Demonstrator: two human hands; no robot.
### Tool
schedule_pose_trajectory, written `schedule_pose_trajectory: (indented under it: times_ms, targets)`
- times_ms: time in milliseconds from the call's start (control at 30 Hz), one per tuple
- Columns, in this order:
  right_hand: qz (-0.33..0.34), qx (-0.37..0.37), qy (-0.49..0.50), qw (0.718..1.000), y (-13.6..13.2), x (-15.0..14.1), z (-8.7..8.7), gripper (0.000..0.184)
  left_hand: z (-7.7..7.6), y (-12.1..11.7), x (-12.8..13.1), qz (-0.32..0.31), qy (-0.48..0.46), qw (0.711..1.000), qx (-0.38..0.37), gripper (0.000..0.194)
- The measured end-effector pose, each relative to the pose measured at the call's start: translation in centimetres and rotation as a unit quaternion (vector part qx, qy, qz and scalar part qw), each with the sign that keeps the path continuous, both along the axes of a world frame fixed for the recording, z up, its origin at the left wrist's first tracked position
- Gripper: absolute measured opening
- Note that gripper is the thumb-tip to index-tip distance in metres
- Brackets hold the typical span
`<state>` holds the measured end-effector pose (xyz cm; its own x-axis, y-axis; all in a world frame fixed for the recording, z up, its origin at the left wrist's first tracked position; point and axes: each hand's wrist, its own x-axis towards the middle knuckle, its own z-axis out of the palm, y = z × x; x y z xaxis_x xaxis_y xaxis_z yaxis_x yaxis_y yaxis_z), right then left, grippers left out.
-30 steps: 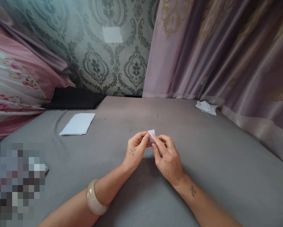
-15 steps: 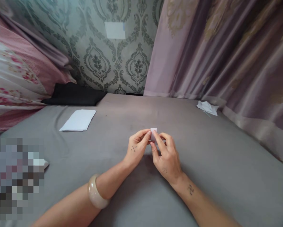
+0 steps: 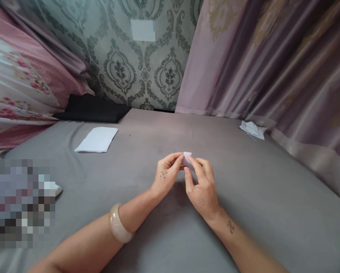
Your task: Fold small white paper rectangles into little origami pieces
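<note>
A small folded piece of white paper (image 3: 187,158) is pinched between the fingertips of both my hands, just above the grey bed sheet (image 3: 243,189). My left hand (image 3: 167,173) grips it from the left, fingers curled, with a pale bangle on that wrist. Closing on it from the right is my right hand (image 3: 202,185), thumb and forefinger pressed to the paper. Most of the paper is hidden by my fingers.
A stack of white paper sheets (image 3: 97,139) lies at the far left of the sheet. A crumpled white paper piece (image 3: 253,129) sits at the far right by the purple curtain (image 3: 272,64). A black cloth (image 3: 93,109) lies against the patterned wall. Pink floral bedding (image 3: 19,83) rises on the left.
Both hands have kept their pinch on the folded paper, with small finger shifts. The view has drifted slightly, so everything sits a little higher and to the right.
</note>
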<state>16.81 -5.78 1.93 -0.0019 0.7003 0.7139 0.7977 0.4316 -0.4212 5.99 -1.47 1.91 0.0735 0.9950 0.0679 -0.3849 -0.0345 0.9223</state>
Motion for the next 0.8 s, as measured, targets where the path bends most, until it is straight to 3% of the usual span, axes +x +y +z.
schedule_pose_trajectory:
  times_ms: [300, 633, 800]
  targets:
    - [0.008, 0.012, 0.053, 0.998, 0.09, -0.04, 0.15, 0.017, -0.01, -0.04, 0.04, -0.006, -0.018, 1.0, 0.009, 0.02]
    - [-0.02, -0.032, 0.096, 0.995, 0.63, 0.08, 0.13, 0.017, -0.51, 0.01, 0.04, -0.039, -0.015, 0.999, 0.026, 0.023]
    - [-0.033, -0.006, 0.083, 0.996, 0.95, 0.31, -0.07, 0.014, -0.51, -0.05, 0.1, -0.044, -0.015, 0.999, 0.01, 0.026]
